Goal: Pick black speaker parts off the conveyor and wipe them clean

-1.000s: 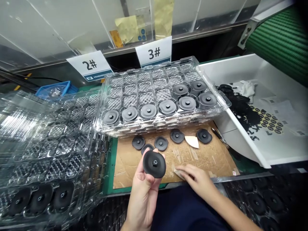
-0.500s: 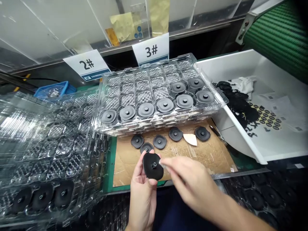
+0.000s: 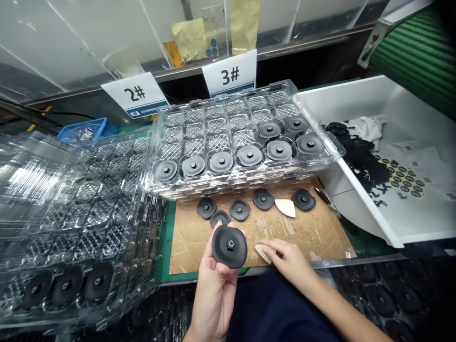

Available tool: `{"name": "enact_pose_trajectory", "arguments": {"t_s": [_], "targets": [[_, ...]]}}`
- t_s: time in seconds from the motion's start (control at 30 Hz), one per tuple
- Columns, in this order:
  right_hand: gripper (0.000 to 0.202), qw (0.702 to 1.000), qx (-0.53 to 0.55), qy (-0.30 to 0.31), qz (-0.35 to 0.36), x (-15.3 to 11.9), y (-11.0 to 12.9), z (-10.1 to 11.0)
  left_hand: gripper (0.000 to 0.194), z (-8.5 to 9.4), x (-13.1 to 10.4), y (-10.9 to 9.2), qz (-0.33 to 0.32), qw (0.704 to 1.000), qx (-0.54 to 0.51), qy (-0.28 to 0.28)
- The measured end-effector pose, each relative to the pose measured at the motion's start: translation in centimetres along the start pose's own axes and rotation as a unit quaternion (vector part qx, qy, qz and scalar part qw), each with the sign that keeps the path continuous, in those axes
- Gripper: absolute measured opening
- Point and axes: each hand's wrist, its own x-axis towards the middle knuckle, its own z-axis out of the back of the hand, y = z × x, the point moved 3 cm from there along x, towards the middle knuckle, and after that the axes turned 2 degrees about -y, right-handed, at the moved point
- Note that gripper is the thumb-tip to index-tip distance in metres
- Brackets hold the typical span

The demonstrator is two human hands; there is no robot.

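While the left hand [image 3: 217,280] grasps a black disc [image 3: 228,249] at the lower centre of the frame, the right hand [image 3: 289,261] pinches a pale pad [image 3: 262,254] just to its right. Loose discs [image 3: 240,210] lie beyond on cardboard [image 3: 302,232], near a clear tray [image 3: 194,130] at upper centre.

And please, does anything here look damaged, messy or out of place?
The white bin looks messy: black pieces lie in a loose heap beside a crumpled white item, unlike the neat rows in the clear tray. The cardboard looks scuffed. The held black disc shows no visible damage.
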Motion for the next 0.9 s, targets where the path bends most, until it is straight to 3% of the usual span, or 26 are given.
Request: {"name": "enact_pose_trajectory", "arguments": {"t_s": [0.13, 0.2, 0.23, 0.3, 0.37, 0.4, 0.53, 0.67, 0.73, 0.8, 0.83, 0.9], "targets": [[0.025, 0.997, 0.022, -0.078, 0.018, 1.1, 6.4, 3.1, 0.063, -0.6, -0.1, 0.2, 0.013, 1.000, 0.012, 0.010], [0.024, 0.983, 0.031, -0.126, 0.130, 1.3, 10.6, 4.2, 0.059, -0.7, -0.2, 0.3, 0.036, 0.999, 0.030, 0.013], [0.023, 0.975, 0.028, -0.111, 0.189, 1.3, 12.3, 4.2, 0.055, -0.6, -0.2, 0.3, 0.050, 0.998, 0.038, 0.012], [0.021, 0.967, 0.021, -0.012, 0.255, 1.3, 14.4, 3.7, 0.047, -0.2, -0.3, 0.2, 0.079, 0.996, 0.048, 0.003], [0.019, 0.966, 0.014, 0.090, 0.242, 1.6, 14.9, 2.9, 0.046, 0.1, -0.4, 0.1, 0.079, 0.996, 0.042, -0.001], [0.019, 0.968, 0.006, 0.103, 0.229, 1.9, 14.8, 2.7, 0.045, 0.1, -0.5, 0.1, 0.076, 0.996, 0.038, 0.000], [0.025, 0.966, -0.034, 0.008, 0.255, 2.4, 14.6, 3.1, 0.037, -0.5, -0.9, 0.1, 0.098, 0.994, 0.045, 0.001], [0.022, 0.953, -0.004, 0.116, 0.280, 0.5, 14.3, 4.0, 0.052, -0.7, -1.3, -0.4, 0.120, 0.992, 0.045, 0.013], [0.022, 0.966, -0.039, 0.090, 0.238, -0.2, 13.8, 5.0, 0.059, -0.8, -1.4, -0.5, 0.131, 0.990, 0.051, 0.033], [0.025, 0.972, -0.095, 0.005, 0.217, -0.3, 13.7, 6.1, 0.060, -0.8, -1.5, -0.4, 0.151, 0.986, 0.061, 0.030], [0.026, 0.966, -0.115, -0.024, 0.231, -0.1, 13.8, 6.4, 0.057, -0.9, -1.6, -0.3, 0.160, 0.985, 0.062, 0.020], [0.027, 0.947, -0.109, -0.023, 0.302, 0.6, 14.1, 6.6, 0.045, -1.2, -1.7, -0.4, 0.168, 0.984, 0.052, -0.008]]}}
